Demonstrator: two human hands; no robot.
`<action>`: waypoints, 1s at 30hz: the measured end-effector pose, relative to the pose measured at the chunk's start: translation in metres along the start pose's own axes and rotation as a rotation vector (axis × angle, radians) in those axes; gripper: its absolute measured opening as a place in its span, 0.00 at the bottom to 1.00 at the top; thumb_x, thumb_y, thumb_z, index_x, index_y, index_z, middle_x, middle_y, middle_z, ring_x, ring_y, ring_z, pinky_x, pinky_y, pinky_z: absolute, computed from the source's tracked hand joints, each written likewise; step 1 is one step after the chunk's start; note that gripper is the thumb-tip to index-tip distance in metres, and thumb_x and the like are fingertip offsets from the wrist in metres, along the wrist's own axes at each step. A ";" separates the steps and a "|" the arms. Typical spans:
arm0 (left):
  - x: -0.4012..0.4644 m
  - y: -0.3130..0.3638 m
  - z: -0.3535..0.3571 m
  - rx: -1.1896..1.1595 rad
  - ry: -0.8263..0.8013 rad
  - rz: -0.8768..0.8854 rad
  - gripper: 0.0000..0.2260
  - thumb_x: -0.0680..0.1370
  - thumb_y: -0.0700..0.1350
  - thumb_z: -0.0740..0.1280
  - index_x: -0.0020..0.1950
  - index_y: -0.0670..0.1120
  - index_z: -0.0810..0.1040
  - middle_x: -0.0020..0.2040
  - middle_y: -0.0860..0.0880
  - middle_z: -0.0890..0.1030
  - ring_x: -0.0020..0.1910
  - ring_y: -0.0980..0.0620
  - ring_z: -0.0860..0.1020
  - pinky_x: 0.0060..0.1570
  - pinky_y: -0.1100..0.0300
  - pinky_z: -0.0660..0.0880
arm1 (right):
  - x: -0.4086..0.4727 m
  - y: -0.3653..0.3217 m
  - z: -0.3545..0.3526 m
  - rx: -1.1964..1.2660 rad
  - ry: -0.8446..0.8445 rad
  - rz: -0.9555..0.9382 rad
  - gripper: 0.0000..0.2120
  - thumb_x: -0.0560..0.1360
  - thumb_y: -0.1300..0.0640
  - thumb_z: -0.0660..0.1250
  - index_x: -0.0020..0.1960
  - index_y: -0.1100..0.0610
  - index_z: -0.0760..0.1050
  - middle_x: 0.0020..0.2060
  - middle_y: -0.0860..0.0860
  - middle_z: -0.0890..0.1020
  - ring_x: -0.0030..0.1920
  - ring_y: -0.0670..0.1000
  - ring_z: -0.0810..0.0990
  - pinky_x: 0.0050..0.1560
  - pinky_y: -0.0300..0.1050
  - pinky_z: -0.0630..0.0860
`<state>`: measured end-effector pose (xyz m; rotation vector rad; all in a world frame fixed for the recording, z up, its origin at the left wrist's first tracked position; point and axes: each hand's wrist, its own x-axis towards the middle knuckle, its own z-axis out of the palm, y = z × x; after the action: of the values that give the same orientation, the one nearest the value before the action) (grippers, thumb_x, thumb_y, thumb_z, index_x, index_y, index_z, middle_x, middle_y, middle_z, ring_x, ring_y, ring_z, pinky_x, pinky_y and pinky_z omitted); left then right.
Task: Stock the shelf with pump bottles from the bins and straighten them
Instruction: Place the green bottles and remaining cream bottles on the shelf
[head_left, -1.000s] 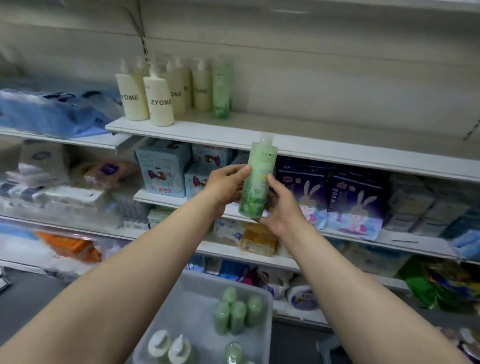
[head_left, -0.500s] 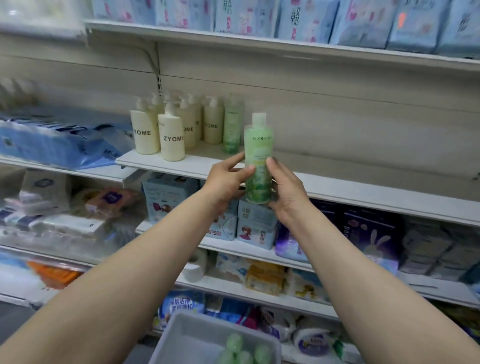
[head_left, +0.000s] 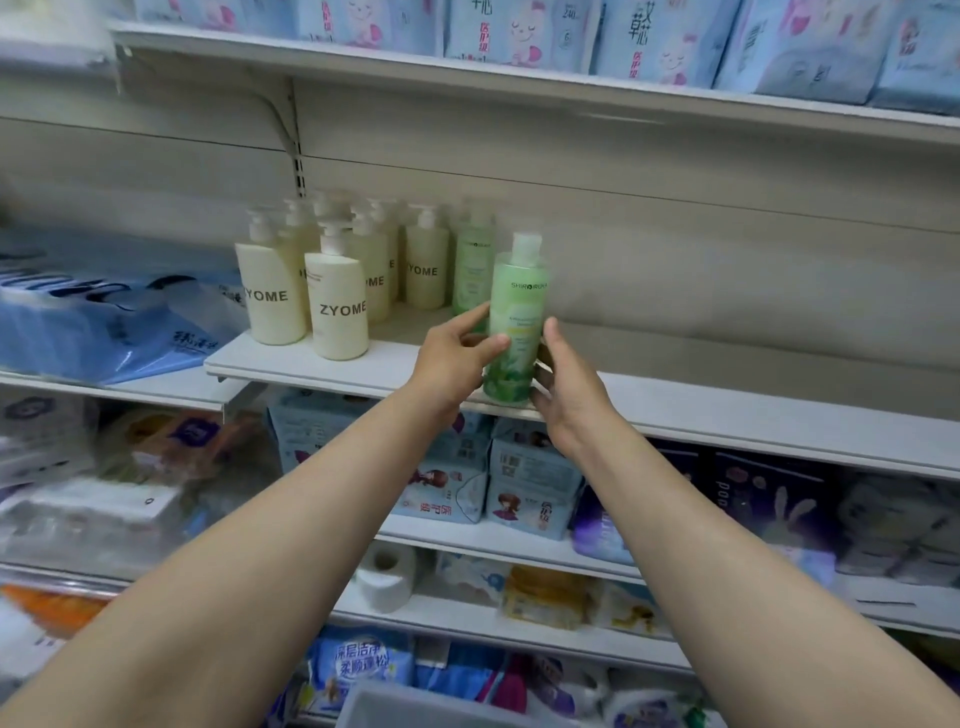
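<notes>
A person's two bare arms reach forward to a white shop shelf (head_left: 727, 415). Between the hands stands a green bottle (head_left: 517, 322), upright, with its pale cap at the top and its printed label facing the camera. Its long axis runs straight up and down. Its base sits at or just above the front edge of the shelf; whether it is fully resting there cannot be told.

The left hand (head_left: 452, 358) holds the bottle's left side, thumb across the front and fingers curled behind. The right hand (head_left: 566, 389) cups the right side low down, thumb pointing up along the bottle and the other fingers mostly hidden behind it.

Just behind and to the left stands a second green bottle (head_left: 471, 270), near the back wall. Further left is a cluster of cream pump bottles (head_left: 337, 306), all upright, with labels facing forward.

The held bottle looks like smooth, stiff plastic, likely filled and moderately heavy, and possibly slippery. A grip round the lower body, as now, seems steadiest; the narrow cap would give less control.

The corner of a grey bin (head_left: 415, 706) shows at the bottom. Soft blue packages (head_left: 649, 36) fill the shelf above.
</notes>
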<state>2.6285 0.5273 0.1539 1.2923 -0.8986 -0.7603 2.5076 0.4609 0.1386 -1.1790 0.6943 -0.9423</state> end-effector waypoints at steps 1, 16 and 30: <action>0.006 -0.004 -0.001 0.014 0.003 0.000 0.23 0.79 0.40 0.70 0.73 0.53 0.73 0.59 0.46 0.82 0.58 0.50 0.81 0.63 0.47 0.77 | 0.006 0.002 0.001 0.011 0.004 0.018 0.18 0.82 0.41 0.58 0.62 0.50 0.80 0.52 0.47 0.86 0.53 0.47 0.85 0.45 0.43 0.81; 0.075 -0.033 0.028 0.165 0.131 0.006 0.24 0.75 0.58 0.73 0.66 0.48 0.76 0.60 0.47 0.81 0.59 0.47 0.80 0.61 0.47 0.77 | 0.072 0.012 -0.013 0.081 0.112 -0.014 0.19 0.84 0.44 0.54 0.53 0.53 0.80 0.43 0.47 0.88 0.45 0.44 0.86 0.43 0.38 0.80; 0.113 -0.042 0.049 0.043 0.181 -0.067 0.19 0.77 0.54 0.72 0.66 0.49 0.80 0.57 0.49 0.82 0.52 0.52 0.79 0.53 0.63 0.74 | 0.104 0.012 -0.026 0.109 0.206 -0.005 0.16 0.82 0.44 0.59 0.54 0.52 0.82 0.50 0.51 0.87 0.55 0.51 0.83 0.59 0.50 0.79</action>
<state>2.6384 0.3995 0.1289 1.4114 -0.7322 -0.6672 2.5360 0.3576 0.1221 -0.9966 0.7939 -1.1022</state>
